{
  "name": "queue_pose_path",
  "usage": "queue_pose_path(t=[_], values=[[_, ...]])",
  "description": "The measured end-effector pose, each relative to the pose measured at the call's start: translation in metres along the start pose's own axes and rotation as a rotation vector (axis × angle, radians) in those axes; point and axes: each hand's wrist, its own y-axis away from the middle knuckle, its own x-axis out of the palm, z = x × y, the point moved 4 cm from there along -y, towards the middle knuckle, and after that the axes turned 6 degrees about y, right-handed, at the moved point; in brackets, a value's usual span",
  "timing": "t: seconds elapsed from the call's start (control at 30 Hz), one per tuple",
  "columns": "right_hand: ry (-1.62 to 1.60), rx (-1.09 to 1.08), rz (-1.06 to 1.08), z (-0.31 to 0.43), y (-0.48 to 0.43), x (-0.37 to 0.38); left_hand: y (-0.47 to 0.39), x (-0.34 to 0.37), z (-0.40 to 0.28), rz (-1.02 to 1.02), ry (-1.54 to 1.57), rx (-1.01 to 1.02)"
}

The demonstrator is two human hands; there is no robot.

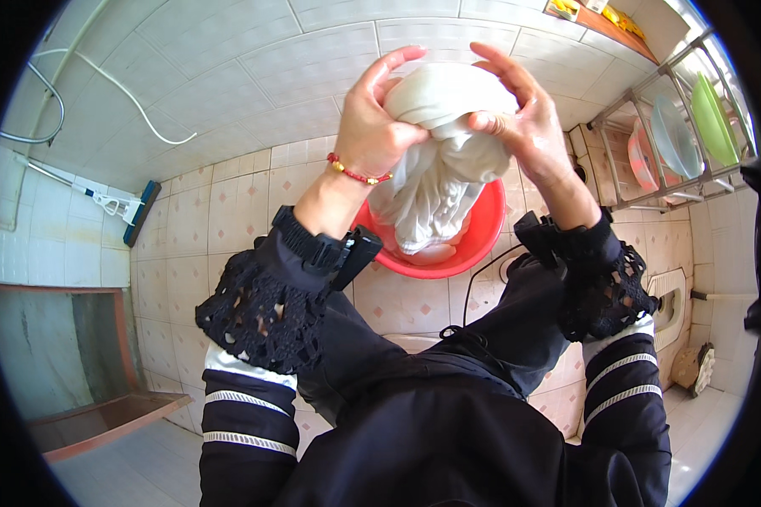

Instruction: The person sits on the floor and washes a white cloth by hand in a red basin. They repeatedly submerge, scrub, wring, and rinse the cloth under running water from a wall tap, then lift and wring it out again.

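Both my hands hold up a bunched white cloth (450, 95) above a red plastic basin (491, 222). My left hand (377, 120) grips its left side, thumb in front and a red beaded bracelet at the wrist. On the right side, my right hand (520, 120) presses the cloth with its thumb while the fingers reach up behind. The lower folds of the cloth hang down into the basin, where the lowest part meets some water. Both hands look wet. What kind of cloth item it is, I cannot tell.
A metal rack (615, 158) with plastic basins stands at the right, near a squat toilet (669, 304). A push broom or squeegee (141, 212) leans at the left wall. A thin black cable (469, 285) runs by my legs. An open door (120, 412) is at lower left.
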Motion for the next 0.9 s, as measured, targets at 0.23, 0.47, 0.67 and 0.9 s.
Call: queue_pose_path(t=[0.23, 0.47, 0.67, 0.9], values=[[0.004, 0.224, 0.221, -0.063, 0.023, 0.009, 0.003, 0.008, -0.016, 0.161, -0.923, 0.214], [0.020, -0.019, 0.185, -0.108, 0.047, 0.034, 0.003, 0.008, -0.009, -0.200, -0.091, -0.079], [-0.062, -0.073, 0.199, -0.128, 0.067, 0.089, -0.013, 0.040, 0.040, -0.481, 0.157, -0.110], [-1.029, 0.718, 0.228, -0.151, 0.074, 0.088, -0.029, -0.029, 0.119, 0.047, 0.250, -0.807]])
